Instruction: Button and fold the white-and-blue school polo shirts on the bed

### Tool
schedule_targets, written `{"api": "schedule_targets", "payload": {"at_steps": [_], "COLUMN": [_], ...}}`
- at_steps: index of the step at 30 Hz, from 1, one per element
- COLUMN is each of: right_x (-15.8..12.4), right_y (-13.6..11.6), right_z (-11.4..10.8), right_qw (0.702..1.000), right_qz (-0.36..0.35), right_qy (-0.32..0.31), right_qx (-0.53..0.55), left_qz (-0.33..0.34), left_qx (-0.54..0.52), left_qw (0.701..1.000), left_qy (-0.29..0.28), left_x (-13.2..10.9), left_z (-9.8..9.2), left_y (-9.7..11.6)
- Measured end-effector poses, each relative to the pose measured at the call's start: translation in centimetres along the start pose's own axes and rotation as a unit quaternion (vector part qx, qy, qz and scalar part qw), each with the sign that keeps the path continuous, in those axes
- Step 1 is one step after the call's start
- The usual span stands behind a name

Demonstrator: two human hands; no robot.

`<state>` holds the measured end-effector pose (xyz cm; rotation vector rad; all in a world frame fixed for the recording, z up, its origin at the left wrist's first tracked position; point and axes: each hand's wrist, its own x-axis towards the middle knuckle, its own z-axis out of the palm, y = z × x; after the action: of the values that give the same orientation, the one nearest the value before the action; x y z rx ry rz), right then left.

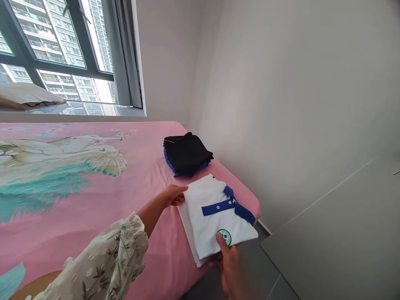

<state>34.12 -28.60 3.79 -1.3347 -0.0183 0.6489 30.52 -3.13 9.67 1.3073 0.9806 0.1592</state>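
A folded white polo shirt with a blue collar, a blue buttoned placket and a round green badge lies at the bed's corner, its near edge over the side. My left hand pinches its left edge between thumb and fingers. On the near edge, beside the badge, the thumb of my right hand presses from above while the fingers go underneath. Just beyond the shirt sits a stack of folded dark clothes, black on top with blue below.
The bed has a pink sheet with a white and teal bird print. A wall runs along the right, with grey floor below. At the back left are a window, a grey curtain and a pillow-like item on the sill.
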Motion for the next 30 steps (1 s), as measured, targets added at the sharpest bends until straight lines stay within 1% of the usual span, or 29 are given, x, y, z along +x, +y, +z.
{"api": "schedule_targets", "payload": {"at_steps": [2,4,5,7,10,13,16,17,18,19,20,21,22,23,24,26,28,30], "right_x": [0.1,0.3,0.5,0.7,0.6,-0.1,-0.7,-0.7,-0.7,-0.7,-0.6,-0.4,-0.3,-0.3,-0.3,-0.4,-0.7,-0.8], "right_y": [-0.6,-0.9,-1.0,-0.9,-0.7,-0.9,-1.4,-1.5,-1.5,-1.4,-1.3,-1.1,-0.9,-0.9,-0.9,-1.3,-2.2,-3.4], "right_z": [0.5,0.6,0.4,-0.1,-1.0,-1.5,-1.6,-1.8,-2.2,-2.6,-3.2,-3.8,-4.5,-5.1,-5.6,-6.0,-5.6,-4.3], "right_qw": [0.999,0.999,0.998,0.999,0.997,0.997,0.997,0.997,0.997,0.997,0.997,0.996,0.993,0.989,0.984,0.973,0.961,0.945], "right_qz": [-0.027,-0.047,-0.049,-0.03,0.021,0.026,0.017,0.018,0.017,0.013,0.002,-0.014,-0.036,-0.062,-0.09,-0.137,-0.178,-0.221], "right_qy": [0.022,0.027,0.023,0.001,-0.034,-0.051,-0.058,-0.056,-0.044,-0.023,0.006,0.039,0.073,0.104,0.127,0.147,0.134,0.09], "right_qx": [-0.003,-0.007,-0.012,-0.034,-0.064,-0.057,-0.048,-0.051,-0.058,-0.066,-0.074,-0.079,-0.08,-0.081,-0.084,-0.114,-0.164,-0.223], "left_qz": [0.018,0.055,0.075,0.099,0.09,0.098,0.159,0.195,0.247,0.307,0.364,0.406,0.424,0.418,0.393,0.342,0.319,0.318], "left_qx": [0.01,0.01,0.009,0.012,0.042,0.081,0.116,0.129,0.155,0.196,0.249,0.308,0.366,0.414,0.446,0.483,0.498,0.5], "left_qw": [1.0,0.997,0.995,0.992,0.989,0.982,0.96,0.949,0.934,0.912,0.884,0.852,0.824,0.806,0.802,0.804,0.804,0.804], "left_qy": [0.023,0.047,0.059,0.08,0.107,0.138,0.2,0.212,0.208,0.187,0.154,0.118,0.087,0.066,0.057,0.061,0.063,0.054], "left_x": [0.3,0.4,0.3,0.0,-0.5,-1.0,-2.3,-3.0,-3.7,-4.4,-5.1,-5.6,-5.9,-6.0,-5.9,-5.4,-4.9,-4.7], "left_z": [0.6,1.0,1.0,0.8,-0.2,-0.8,-0.3,0.2,0.8,1.6,2.5,3.3,4.1,4.8,5.4,6.1,6.3,6.2], "left_y": [0.9,1.1,0.9,-0.2,-2.3,-3.8,-4.0,-3.9,-3.9,-4.0,-4.2,-4.7,-5.3,-6.1,-7.0,-8.8,-10.0,-10.1]}}
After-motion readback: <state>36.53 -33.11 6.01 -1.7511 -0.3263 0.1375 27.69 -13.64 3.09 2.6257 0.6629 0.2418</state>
